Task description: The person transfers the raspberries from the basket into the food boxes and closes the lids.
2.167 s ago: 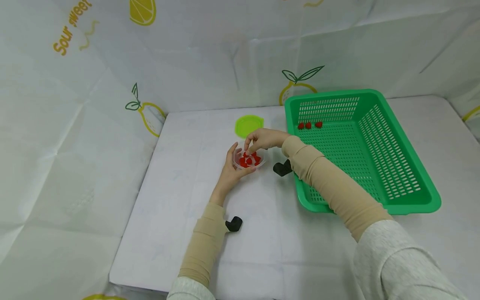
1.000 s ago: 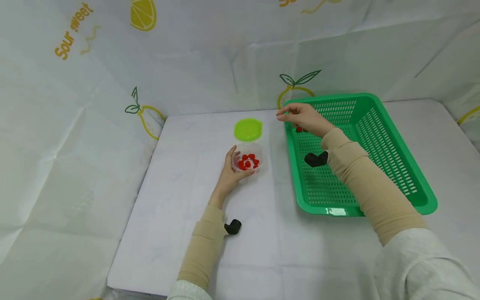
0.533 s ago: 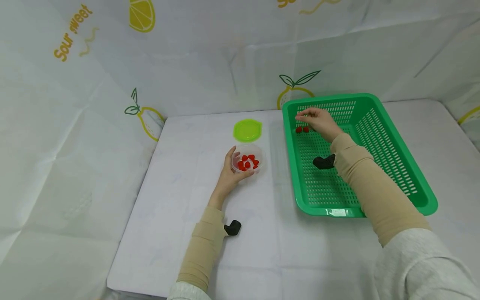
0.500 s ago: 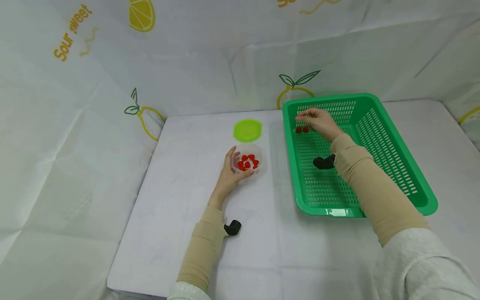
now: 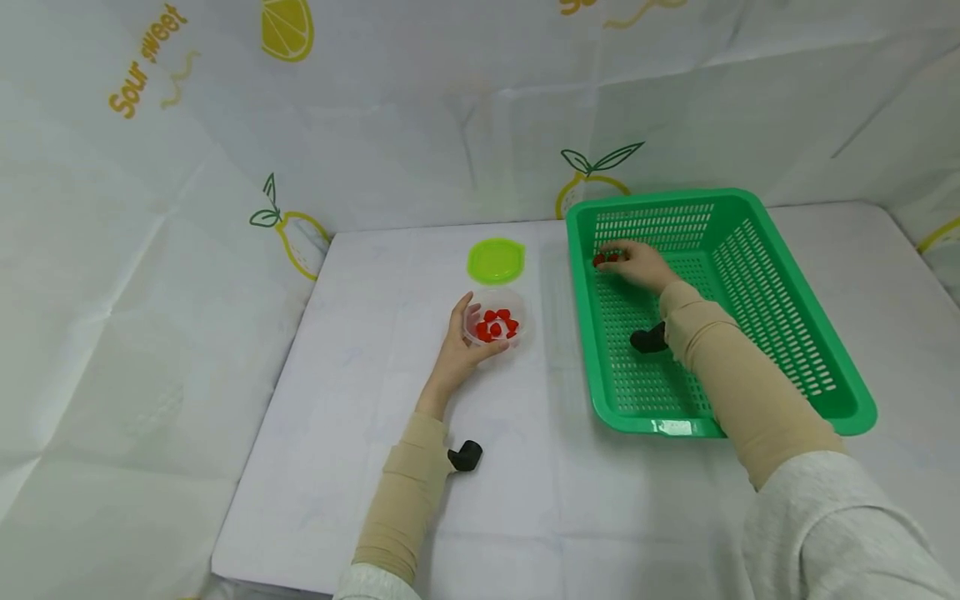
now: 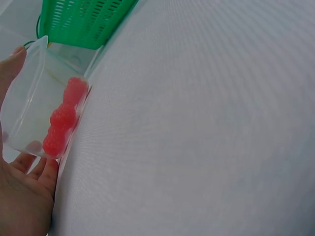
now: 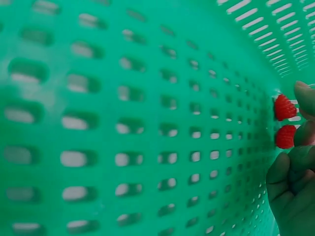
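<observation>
My left hand (image 5: 454, 354) grips a small clear plastic tub (image 5: 517, 302), fingers and thumb curled round its side. Several red raspberries (image 5: 496, 330) lie in the bottom of it; the left wrist view shows some of these raspberries (image 6: 63, 116) through the tub's wall. Inside the green basket (image 5: 594, 367), my right hand (image 5: 642, 265) is low at the far left corner, its fingers and thumb apart around two raspberries (image 5: 599, 261). In the right wrist view the raspberries (image 7: 285, 107) sit right by the fingertips (image 7: 301, 87). The palm hides part of the basket floor.
A lime-green lid (image 5: 496, 261) lies on the white table (image 5: 360, 375) just beyond the tub. The basket's raised rim (image 5: 587, 333) stands right of the tub. A printed cloth wall (image 5: 420, 125) rises behind the table.
My right hand has left the tub, crossed right over the basket rim and lowered to the raspberries in the corner. The left hand and tub have stayed in place.
</observation>
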A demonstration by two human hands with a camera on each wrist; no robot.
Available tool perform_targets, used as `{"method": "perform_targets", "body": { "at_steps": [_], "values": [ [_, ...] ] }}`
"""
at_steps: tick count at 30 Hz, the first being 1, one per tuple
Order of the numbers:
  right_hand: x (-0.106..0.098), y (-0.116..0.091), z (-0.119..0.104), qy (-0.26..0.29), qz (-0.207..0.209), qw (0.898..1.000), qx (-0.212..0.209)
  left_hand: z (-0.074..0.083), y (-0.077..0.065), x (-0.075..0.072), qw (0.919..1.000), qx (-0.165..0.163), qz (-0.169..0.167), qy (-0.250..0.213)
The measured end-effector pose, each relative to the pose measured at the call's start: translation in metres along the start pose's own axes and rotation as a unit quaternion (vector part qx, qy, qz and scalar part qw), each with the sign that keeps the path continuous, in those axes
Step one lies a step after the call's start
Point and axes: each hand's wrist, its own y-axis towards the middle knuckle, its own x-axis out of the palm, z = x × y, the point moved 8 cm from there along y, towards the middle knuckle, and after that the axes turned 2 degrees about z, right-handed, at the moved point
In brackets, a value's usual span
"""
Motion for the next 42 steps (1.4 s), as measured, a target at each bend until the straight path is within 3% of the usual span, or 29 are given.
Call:
{"method": "perform_targets", "body": {
  "at_steps": [7, 20, 28, 42],
  "values": [
    [0.003, -0.001, 0.001, -0.011, -0.006, 1.000, 0.005, -0.019, 0.009, -0.001, 0.9997, 0.010, 0.022, 0.007],
    [0.004, -0.004, -0.003, 0.001, 0.010, 1.000, 0.000, -0.021, 0.009, -0.003, 0.9995, 0.014, 0.028, 0.009],
    [0.008, -0.002, -0.004, -0.028, -0.006, 1.000, -0.008, -0.022, 0.011, -0.003, 0.9994, 0.015, 0.027, 0.013],
    [0.007, -0.002, -0.005, -0.052, 0.021, 0.998, -0.013, -0.021, 0.011, -0.002, 0.9994, 0.015, 0.028, 0.011]
  ]
}}
